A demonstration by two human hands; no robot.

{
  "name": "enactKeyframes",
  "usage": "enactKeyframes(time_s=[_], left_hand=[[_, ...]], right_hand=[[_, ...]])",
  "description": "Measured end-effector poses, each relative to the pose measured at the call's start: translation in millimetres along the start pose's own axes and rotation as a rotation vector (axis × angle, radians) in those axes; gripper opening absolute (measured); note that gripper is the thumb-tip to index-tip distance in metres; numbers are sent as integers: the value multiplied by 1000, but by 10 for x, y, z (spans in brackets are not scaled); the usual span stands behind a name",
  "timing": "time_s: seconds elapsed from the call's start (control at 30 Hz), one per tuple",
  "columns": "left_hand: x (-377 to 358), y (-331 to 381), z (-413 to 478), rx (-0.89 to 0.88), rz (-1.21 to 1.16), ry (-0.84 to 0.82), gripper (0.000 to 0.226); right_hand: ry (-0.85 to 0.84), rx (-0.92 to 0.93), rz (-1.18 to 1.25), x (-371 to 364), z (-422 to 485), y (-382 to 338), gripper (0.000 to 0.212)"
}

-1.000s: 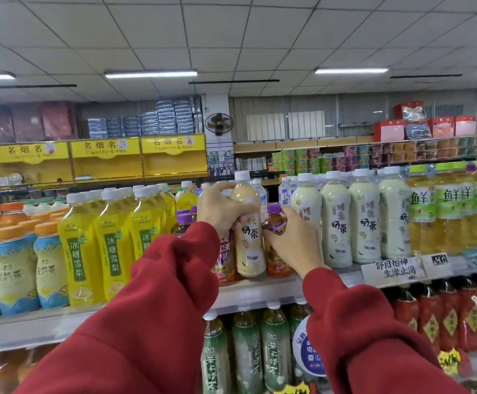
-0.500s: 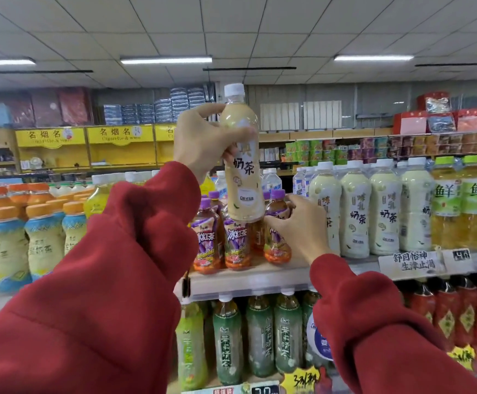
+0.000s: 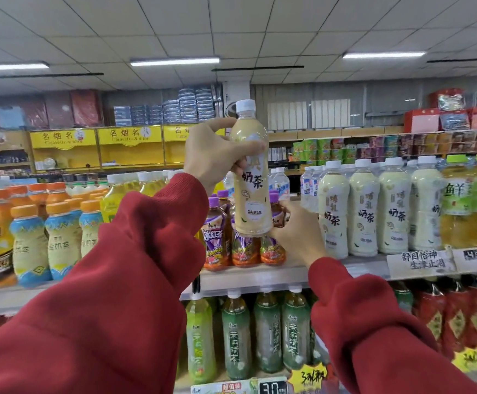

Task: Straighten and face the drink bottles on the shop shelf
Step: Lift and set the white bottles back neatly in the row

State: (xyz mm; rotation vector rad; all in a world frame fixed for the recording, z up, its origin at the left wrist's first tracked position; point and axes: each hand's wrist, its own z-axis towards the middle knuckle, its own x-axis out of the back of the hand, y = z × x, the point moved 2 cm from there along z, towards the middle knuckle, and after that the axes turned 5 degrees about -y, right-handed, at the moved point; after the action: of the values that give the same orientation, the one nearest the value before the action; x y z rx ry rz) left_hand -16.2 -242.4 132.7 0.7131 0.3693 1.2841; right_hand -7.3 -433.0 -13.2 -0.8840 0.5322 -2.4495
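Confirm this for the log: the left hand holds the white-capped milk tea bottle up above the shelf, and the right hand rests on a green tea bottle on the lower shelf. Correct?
Not quite. The left hand does hold the milk tea bottle raised, but the right hand is on a purple-capped iced tea bottle on the upper shelf, not on the green tea bottles below. The head view shows it.

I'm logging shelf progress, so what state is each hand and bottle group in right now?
Milk tea bottle: lifted clear of the shelf, upright, label facing the camera.
Left hand: grip closed around that bottle's upper half.
Right hand: on a purple-capped iced tea bottle, which stands on the shelf.
Milk tea row: upright, labels forward.
Green tea bottles: upright on the lower shelf.
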Motion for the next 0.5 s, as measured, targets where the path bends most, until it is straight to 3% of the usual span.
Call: enactKeyframes(time_s=[0.1, 0.37, 0.5], left_hand=[[-129, -19, 29, 1, -28, -11, 54], [-767, -241, 106, 70, -37, -38, 48], [-1051, -482, 100, 124, -12, -24, 48]], right_hand=[[16, -30, -33, 119, -80, 54, 75], [269, -86, 81, 683, -590, 318, 53], [270, -127, 40, 588, -700, 399, 65]])
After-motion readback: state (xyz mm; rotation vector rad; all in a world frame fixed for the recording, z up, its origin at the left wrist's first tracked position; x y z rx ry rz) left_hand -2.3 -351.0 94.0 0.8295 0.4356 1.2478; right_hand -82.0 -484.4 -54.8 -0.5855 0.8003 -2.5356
